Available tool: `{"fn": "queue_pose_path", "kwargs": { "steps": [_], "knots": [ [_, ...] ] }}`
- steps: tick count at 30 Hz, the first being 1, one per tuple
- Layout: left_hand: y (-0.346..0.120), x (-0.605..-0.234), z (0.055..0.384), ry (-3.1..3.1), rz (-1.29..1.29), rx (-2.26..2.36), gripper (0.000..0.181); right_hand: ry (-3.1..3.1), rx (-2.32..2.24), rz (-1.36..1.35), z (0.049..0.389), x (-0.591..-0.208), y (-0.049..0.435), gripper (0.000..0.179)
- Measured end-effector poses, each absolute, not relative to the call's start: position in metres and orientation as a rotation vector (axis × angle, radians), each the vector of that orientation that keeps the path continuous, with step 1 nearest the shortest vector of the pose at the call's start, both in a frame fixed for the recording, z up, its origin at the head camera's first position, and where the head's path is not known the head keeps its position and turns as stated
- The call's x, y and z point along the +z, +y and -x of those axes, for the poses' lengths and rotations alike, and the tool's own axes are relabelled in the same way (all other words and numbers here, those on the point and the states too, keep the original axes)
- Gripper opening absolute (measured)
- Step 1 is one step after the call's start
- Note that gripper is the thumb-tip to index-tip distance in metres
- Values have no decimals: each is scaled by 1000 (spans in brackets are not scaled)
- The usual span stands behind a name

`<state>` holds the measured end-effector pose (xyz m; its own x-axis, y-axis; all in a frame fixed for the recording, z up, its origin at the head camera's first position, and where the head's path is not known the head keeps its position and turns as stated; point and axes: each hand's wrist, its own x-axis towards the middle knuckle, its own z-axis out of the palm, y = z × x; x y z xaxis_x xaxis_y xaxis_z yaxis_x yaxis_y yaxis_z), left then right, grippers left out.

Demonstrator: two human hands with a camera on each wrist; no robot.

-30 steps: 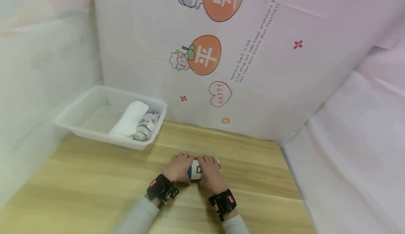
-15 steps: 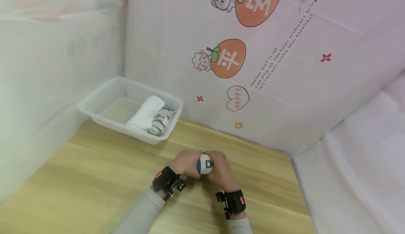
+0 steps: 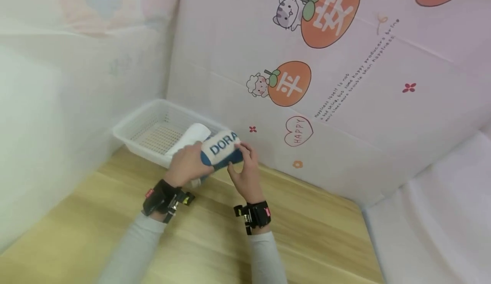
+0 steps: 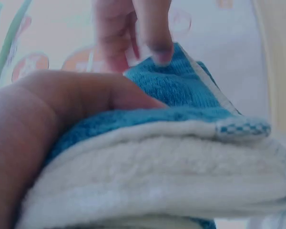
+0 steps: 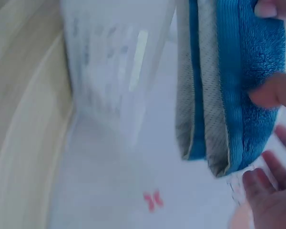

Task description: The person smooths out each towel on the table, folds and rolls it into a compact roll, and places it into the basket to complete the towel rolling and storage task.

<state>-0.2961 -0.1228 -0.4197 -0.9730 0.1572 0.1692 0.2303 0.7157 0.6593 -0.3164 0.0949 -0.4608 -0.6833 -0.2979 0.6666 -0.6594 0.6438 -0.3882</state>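
Note:
A rolled, folded towel (image 3: 220, 149), white with blue parts and the letters "DORA", is held up off the table, tilted, in front of the basket. My left hand (image 3: 186, 164) grips its left end; in the left wrist view the thumb lies across the blue terry (image 4: 167, 86) above white folded layers. My right hand (image 3: 247, 175) is at the towel's right end, thumb and fingers spread apart. In the right wrist view the right fingers (image 5: 271, 186) stand clear of the towel's stacked edges. Whether the right thumb touches the cloth is hard to tell.
A white plastic basket (image 3: 138, 145) stands at the back left, holding a white rolled cloth (image 3: 189, 138). Another patterned roll in it is mostly hidden behind the towel. Printed cloth walls (image 3: 222, 79) enclose the wooden table (image 3: 303, 220).
Both hands have lifted the towel from the table and carried it left toward the basket. The right hand's fingers have spread. The head view has shifted.

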Motion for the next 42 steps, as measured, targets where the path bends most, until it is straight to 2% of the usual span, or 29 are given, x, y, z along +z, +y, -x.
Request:
{"fn": "queue_pose_path", "kwargs": {
  "steps": [8,17,27,36,42],
  "knots": [
    [-177,-406,346,-2839,125,-1202,60,-2516,918,-568,342,-480,62,49],
    [-217,-434,397,-2899,-29,-1047,56,-2562,869,-515,335,-499,49,30],
    [-236,-446,408,-2921,-293,-896,62,-2540,847,-578,323,-502,42,27],
    [-238,-462,411,-3138,15,-1084,62,-2585,840,-561,319,-496,41,28],
    [-235,-462,410,-3122,4,-1170,57,-2611,853,-544,317,-494,40,28]
  ]
}}
